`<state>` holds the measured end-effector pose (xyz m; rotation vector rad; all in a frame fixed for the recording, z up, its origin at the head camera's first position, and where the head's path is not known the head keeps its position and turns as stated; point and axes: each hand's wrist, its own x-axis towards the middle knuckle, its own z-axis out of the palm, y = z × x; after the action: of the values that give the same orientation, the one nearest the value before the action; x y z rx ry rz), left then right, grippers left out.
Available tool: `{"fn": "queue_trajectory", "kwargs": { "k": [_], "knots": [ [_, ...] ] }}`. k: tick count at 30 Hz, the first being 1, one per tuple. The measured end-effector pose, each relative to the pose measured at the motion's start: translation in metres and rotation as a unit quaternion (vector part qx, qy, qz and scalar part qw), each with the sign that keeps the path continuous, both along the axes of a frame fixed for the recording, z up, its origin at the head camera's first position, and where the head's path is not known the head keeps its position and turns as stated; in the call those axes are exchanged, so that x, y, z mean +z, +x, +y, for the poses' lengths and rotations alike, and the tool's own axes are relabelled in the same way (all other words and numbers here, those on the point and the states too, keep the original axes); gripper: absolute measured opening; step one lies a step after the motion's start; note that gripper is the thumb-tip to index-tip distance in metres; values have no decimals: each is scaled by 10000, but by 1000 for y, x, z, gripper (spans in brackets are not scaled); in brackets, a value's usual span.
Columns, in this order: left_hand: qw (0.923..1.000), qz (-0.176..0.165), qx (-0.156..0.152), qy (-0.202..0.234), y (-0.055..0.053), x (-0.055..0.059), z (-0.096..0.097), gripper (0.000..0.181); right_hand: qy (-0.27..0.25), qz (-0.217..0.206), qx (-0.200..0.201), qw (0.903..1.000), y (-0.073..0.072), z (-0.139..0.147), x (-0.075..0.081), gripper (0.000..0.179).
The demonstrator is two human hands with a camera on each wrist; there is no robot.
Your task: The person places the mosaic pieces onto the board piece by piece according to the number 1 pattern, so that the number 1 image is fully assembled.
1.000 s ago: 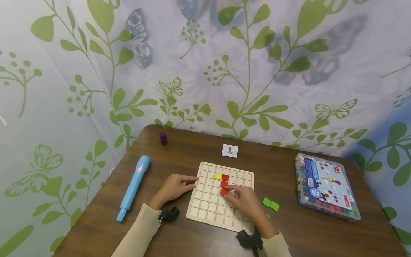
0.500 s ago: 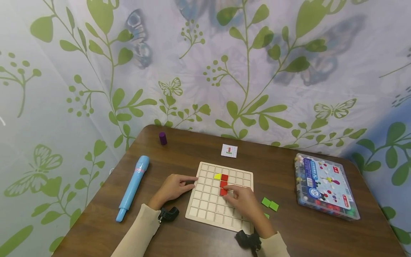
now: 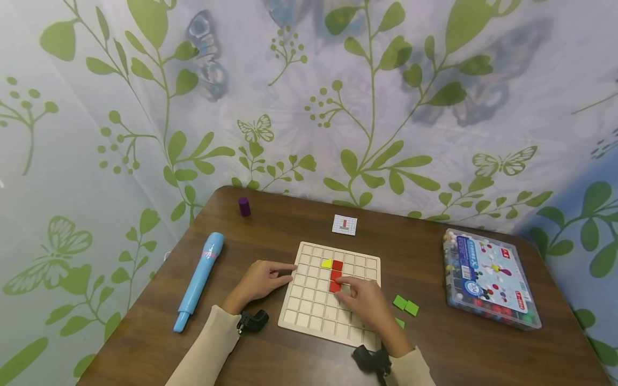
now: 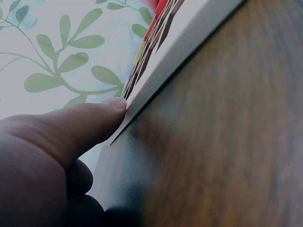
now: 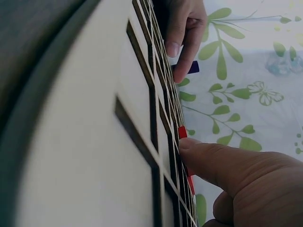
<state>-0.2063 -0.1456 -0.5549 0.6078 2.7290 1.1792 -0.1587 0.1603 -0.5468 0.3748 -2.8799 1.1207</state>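
A pale wooden grid board (image 3: pixel 309 309) lies on the brown table. On it, red square tiles (image 3: pixel 337 265) form a short column, with a yellow curved-edge tile (image 3: pixel 326 263) left of the top one. My right hand (image 3: pixel 364 301) has its thumb and index finger at the nearest red tile (image 3: pixel 334 287), pinching it; the right wrist view shows the thumb (image 5: pixel 189 144) on the red. At the board's left edge, my left hand (image 3: pixel 260 281) touches the rim with extended fingertips. A digit (image 4: pixel 111 106) meets the board's side (image 4: pixel 156 80) in the left wrist view.
Several green tiles (image 3: pixel 405 305) lie right of the board. Behind it is a small pattern card (image 3: pixel 345 224). A blue microphone-shaped stick (image 3: pixel 199 281) lies left, a purple cylinder (image 3: pixel 244 207) stands far left, and a clear case of coloured parts (image 3: pixel 492 279) sits right.
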Motion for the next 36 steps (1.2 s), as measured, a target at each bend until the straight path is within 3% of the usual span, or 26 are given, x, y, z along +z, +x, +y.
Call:
{"fn": "queue_trajectory", "kwargs": {
  "k": [9,29,36],
  "knots": [
    [10000,62,24,13,1,1,1,32,293,20,-40,9996,1,-1,2,31],
    [10000,13,50,-64,1,1,0,32,398,-91,-86,9991,4,-3,6,30],
    [9999,-37,78,-114,1,2,0,32,-131,-299,-71,9994,3,2,5,31]
  ]
}}
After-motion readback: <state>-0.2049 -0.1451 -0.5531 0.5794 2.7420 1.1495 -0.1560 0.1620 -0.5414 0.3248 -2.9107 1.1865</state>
